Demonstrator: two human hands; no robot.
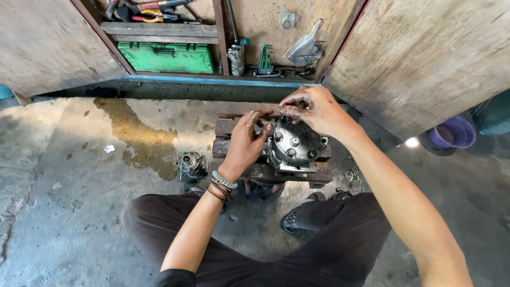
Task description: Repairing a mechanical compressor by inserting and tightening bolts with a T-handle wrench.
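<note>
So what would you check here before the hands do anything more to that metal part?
1. Metal housing sits on the wooden block: ok.
2. Left hand steadies its side: ok.
3. Right hand reaches its top edge: ok.
4. Bolts on its face all present: cannot tell.
5. Smaller part lies apart on the floor: ok.
6. Dry floor nearby: not ok, a stain spreads to the left.

Beaded bracelets (222,186) on left wrist, dark trousers (319,250), patterned shoe (293,219).
</note>
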